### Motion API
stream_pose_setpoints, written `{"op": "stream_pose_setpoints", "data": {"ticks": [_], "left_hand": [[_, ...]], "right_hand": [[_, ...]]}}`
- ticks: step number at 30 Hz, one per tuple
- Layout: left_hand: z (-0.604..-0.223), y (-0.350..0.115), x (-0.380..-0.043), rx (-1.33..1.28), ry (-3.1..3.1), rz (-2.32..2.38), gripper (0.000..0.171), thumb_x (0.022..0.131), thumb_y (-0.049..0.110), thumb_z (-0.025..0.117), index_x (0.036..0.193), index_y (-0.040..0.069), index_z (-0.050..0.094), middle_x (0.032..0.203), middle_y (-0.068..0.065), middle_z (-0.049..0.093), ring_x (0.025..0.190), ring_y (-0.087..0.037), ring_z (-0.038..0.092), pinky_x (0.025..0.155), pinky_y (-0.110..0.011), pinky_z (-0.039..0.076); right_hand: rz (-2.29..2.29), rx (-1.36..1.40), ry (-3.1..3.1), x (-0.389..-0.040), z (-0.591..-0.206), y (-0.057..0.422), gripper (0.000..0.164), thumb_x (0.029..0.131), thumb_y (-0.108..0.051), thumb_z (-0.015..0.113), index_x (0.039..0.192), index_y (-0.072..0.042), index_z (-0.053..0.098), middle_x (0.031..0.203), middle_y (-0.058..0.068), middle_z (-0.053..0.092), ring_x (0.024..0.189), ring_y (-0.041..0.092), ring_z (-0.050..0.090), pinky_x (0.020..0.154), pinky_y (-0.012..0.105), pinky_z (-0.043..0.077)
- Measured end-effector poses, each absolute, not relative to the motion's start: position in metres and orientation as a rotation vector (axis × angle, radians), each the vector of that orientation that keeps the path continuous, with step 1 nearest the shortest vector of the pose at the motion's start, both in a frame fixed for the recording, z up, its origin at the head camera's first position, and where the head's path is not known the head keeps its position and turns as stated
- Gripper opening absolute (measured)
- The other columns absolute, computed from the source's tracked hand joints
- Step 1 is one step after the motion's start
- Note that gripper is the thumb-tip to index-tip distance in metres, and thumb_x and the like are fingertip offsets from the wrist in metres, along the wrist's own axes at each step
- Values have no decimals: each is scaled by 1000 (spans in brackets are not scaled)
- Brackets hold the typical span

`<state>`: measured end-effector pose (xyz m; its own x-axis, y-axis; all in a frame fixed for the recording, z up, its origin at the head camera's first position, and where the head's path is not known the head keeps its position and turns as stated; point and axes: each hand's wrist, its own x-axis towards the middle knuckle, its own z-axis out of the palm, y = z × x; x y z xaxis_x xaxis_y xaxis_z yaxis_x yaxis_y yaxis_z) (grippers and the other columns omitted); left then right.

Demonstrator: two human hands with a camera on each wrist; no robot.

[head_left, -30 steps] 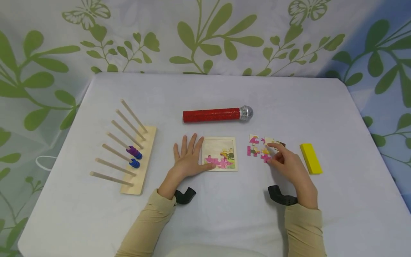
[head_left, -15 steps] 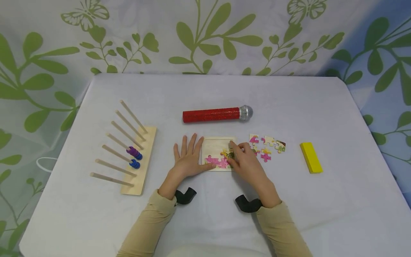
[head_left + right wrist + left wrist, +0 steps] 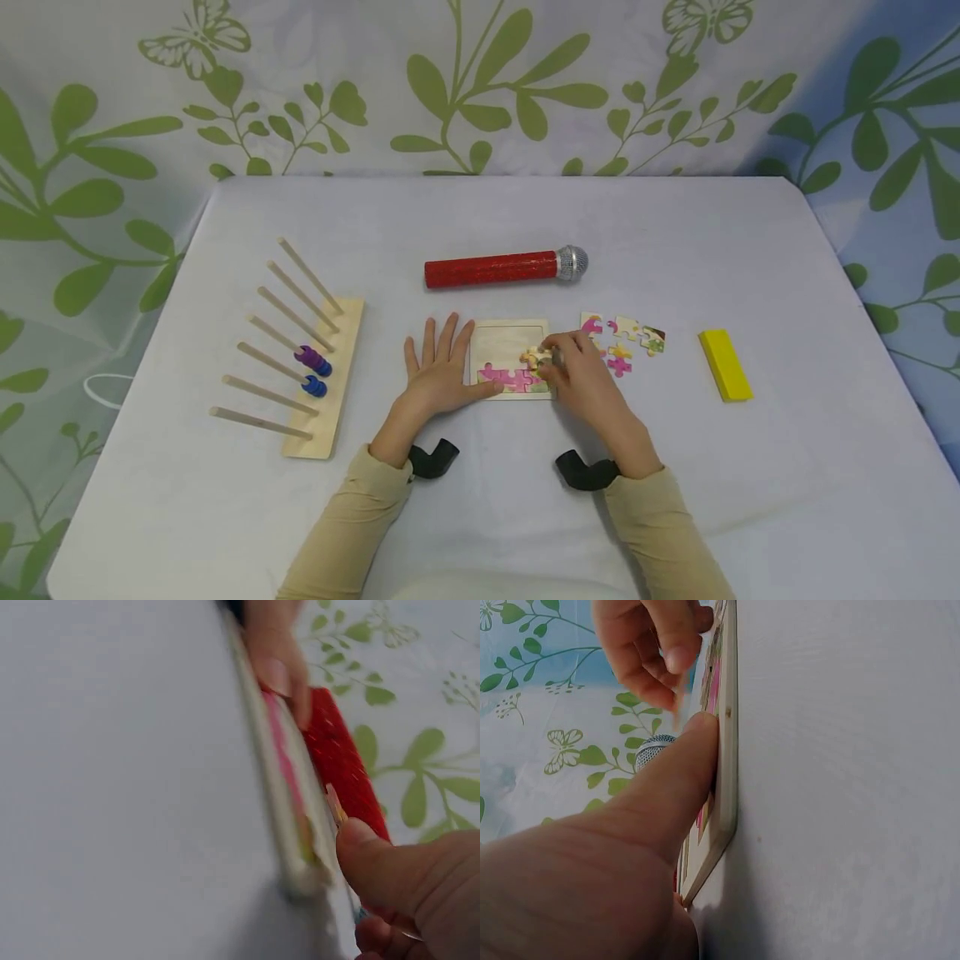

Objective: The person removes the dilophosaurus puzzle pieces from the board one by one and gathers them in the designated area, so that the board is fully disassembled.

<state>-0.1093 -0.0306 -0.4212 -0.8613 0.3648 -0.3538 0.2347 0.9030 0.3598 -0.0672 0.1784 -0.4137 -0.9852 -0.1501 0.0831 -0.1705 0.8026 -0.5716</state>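
Note:
My left hand (image 3: 441, 375) lies flat with fingers spread beside a square wooden puzzle tray (image 3: 551, 333), its thumb resting on the lower left corner. Pink puzzle pieces (image 3: 506, 379) line the tray's bottom row. Over the tray's right side, my right hand (image 3: 588, 379) pinches a small puzzle piece (image 3: 335, 804) between thumb and fingers. The left wrist view shows that piece on edge and blurred, above the tray. To the right lie several loose puzzle pieces (image 3: 628, 327), some partly hidden by the right hand.
Behind the tray lies a red toy microphone (image 3: 495, 269) with a silver head. A wooden peg rack (image 3: 341, 342) with blue and purple beads (image 3: 309, 357) stands at the left. Right of the loose pieces is a yellow block (image 3: 725, 365). Floral cloth hangs behind the table.
My right hand has moved left from the loose pieces to the tray, then shifted slightly right, with a puzzle piece now showing at its fingertips. My left hand has stayed in place.

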Motion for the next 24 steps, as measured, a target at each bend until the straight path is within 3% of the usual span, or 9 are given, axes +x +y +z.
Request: {"op": "stream_pose_setpoints", "data": {"ticks": [7, 12, 17, 24], "left_hand": [[-421, -30, -108, 425, 2637, 459, 100, 68, 64, 54, 140, 18, 2, 144, -4, -11, 126, -28, -19, 93, -54, -14], [-421, -31, -108, 427, 2640, 475, 100, 68, 63, 55, 140, 18, 3, 144, -5, -10, 127, -29, -18, 93, -55, -14], [-422, -32, -108, 430, 2647, 494, 100, 68, 62, 56, 140, 18, 3, 144, -5, -9, 127, -29, -18, 93, -54, -14], [-425, -32, -108, 440, 2653, 499, 102, 66, 63, 57, 140, 18, 4, 144, -5, -8, 127, -29, -18, 92, -54, -15]], "right_hand": [[1018, 75, -2937, -53, -399, 248, 33, 81, -14, 61, 110, -5, 48, 90, 10, 50, 71, 20, 45, 60, 29, 40], [1034, -152, -3073, -36, -396, 286, 34, 85, -25, 56, 112, -6, 47, 92, 11, 50, 77, 24, 47, 64, 32, 42], [1052, -271, -3139, -30, -397, 297, 42, 84, -35, 54, 114, -7, 46, 95, 14, 48, 83, 28, 46, 69, 38, 41], [1016, -332, -3121, -31, -398, 295, 42, 84, -32, 55, 117, -8, 44, 95, 12, 48, 80, 26, 46, 64, 33, 41]]}}
